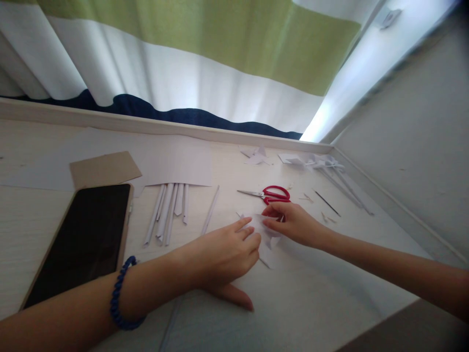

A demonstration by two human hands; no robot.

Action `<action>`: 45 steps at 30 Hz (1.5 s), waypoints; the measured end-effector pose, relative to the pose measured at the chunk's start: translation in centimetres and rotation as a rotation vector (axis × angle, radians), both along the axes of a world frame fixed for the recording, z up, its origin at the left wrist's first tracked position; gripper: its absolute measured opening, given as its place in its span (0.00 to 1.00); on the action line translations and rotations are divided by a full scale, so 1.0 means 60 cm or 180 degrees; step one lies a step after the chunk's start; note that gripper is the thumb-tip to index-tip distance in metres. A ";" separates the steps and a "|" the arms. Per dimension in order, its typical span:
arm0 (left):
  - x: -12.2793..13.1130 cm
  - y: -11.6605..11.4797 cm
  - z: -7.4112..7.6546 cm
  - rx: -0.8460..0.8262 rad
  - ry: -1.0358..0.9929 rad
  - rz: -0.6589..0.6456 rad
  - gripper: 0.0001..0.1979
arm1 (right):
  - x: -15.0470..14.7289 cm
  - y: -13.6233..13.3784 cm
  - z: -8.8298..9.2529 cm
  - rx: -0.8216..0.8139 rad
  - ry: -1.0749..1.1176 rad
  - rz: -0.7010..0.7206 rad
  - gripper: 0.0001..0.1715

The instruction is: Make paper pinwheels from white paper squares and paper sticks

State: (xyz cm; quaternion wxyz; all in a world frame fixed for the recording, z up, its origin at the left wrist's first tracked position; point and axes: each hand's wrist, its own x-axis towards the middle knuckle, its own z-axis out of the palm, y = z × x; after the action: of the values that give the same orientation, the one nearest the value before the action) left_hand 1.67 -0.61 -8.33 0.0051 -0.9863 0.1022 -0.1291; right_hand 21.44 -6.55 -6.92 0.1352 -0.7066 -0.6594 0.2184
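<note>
Fingers [270, 223] of the right hand [295, 223] pinch the paper [266, 249] at its two o'clock edge; the left hand's [230, 252], thumb wide, rest on its ten o'clock side. Neither is nearer: both touch it. Its long axis runs roughly eleven to five. Scissors [277, 201] lie at twelve, phone [80, 239] at nine.

No lettering, number or brand readable here, folks: nothing legible on the folded paper [266, 231], nothing on the phone [82, 239], the brown card [105, 168] or the scissors [263, 194] either.
</note>
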 end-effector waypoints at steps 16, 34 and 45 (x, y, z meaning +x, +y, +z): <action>0.001 0.000 0.006 0.0053 0.0192 -0.0037 0.37 | -0.008 0.012 0.003 0.0013 -0.0402 -0.0135 0.05; -0.002 0.002 0.006 -0.0143 0.0040 0.0016 0.37 | 0.029 -0.069 0.020 0.1596 -0.0584 0.1030 0.06; 0.001 0.000 0.004 -0.0313 0.0188 0.0064 0.40 | 0.026 -0.085 -0.025 0.1912 -0.1239 0.1951 0.16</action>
State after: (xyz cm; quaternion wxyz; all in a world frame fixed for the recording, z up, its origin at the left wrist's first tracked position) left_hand 1.70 -0.63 -8.12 -0.0451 -0.9898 0.0859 -0.1047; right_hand 22.99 -11.64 -8.44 0.1367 -0.4367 -0.8847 -0.0887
